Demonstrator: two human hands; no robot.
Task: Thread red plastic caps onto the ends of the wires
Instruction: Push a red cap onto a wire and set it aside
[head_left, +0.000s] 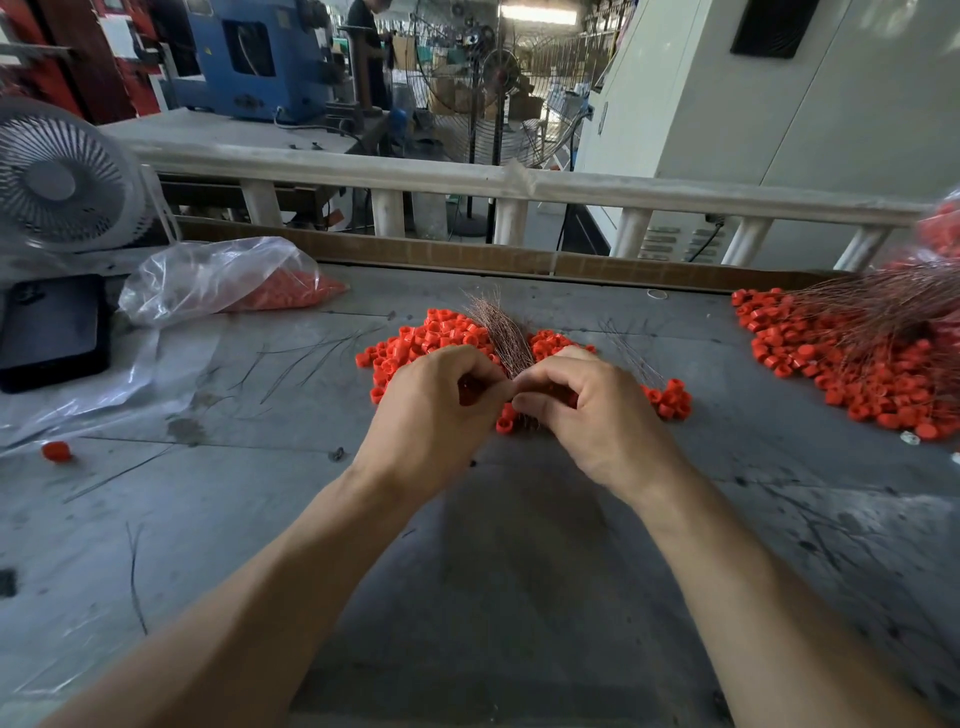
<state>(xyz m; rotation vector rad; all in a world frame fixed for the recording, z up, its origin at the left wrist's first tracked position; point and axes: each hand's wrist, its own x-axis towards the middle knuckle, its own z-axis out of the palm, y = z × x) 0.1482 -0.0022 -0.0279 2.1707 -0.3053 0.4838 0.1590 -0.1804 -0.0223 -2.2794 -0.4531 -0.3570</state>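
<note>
A grey worktable (218, 519) fills the lower view, scuffed and strewn with stray wires. At its far left stands a white desk fan (62, 179), with a dark tablet-like slab (52, 332) lying flat just in front of it. Beside that slumps a clear plastic bag (218, 278) holding red caps in its right end. On the right edge lies a large heap of finished pieces (852, 358), red caps with thin coppery wires fanning up and rightward over them. In the middle of the table sits the pile of loose red caps (441, 338), spreading to both sides of the hands. Rising out of it between the two hands is a bundle of wires (501, 332), its tips pointing away from the person. The left hand (431, 410) has its fingers curled, and a glimpse of red inside suggests it holds a cap, though the view is too dark to be sure. The right hand (587, 410) is curled too, thumb and forefinger pinching at the base of the bundle, touching the left hand's fingertips. A single red cap (56, 451) lies alone at the near left
</note>
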